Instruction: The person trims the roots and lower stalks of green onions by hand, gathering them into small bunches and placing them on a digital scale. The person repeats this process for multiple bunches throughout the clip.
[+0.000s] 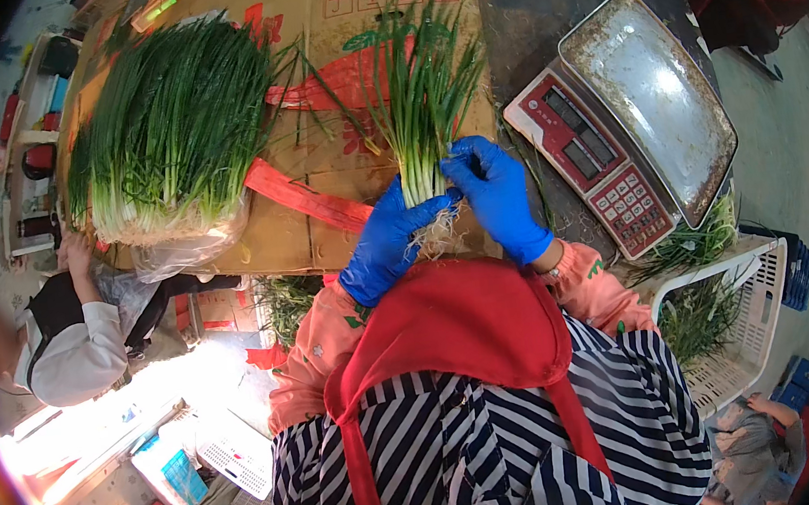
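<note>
My left hand, in a blue glove, is closed round the white lower stems of a small bunch of green onions, whose roots hang below it. The leaves point away from me over the cardboard. My right hand, also gloved in blue, is at the bunch's right side with thumb and forefinger pinched near a stem; whether it grips a leaf is hard to tell. A large pile of green onions lies to the left on clear plastic, roots towards me. Red tape runs across the cardboard between pile and bunch.
A digital scale with a worn metal pan stands on the right. Below it is a white plastic crate holding greens. One person is at the left edge of the table, another at lower right. Cardboard covers the table.
</note>
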A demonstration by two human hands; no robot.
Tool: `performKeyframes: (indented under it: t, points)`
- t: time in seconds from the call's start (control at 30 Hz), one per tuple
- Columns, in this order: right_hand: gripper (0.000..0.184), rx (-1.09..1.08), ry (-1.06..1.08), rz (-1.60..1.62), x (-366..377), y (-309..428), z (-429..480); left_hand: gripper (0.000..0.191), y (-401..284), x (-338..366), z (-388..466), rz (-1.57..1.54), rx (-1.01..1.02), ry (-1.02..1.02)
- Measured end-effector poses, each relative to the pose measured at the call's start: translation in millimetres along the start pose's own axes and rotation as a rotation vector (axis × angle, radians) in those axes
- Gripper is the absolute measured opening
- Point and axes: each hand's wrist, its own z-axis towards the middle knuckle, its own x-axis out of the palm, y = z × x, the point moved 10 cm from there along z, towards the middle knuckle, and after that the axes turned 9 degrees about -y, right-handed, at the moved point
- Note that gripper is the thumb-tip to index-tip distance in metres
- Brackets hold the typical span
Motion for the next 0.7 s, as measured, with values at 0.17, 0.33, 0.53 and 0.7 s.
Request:
performKeyframes:
  t: [0.17, 0.33, 0.53, 0.7]
  points:
    - [0.01, 0.253, 0.099, 0.329, 5, -30, 5, 0.053, 0, -2, -7, -0.11, -0.086, -0.009]
    - [0.008, 0.118, 0.024, 0.34, -5, -18, 3, 0.056, -1, -1, -10, -0.159, -0.052, 0.006]
    - [0.021, -0.978, 0.105, -0.56, 15, 69, -42, 0.052, -21, 1, -17, 0.391, 0.315, 0.058]
    - [0.027, -0.97, 0.295, -0.487, 31, 52, -54, 0.052, -22, 3, -21, 0.493, 0.355, 0.061]
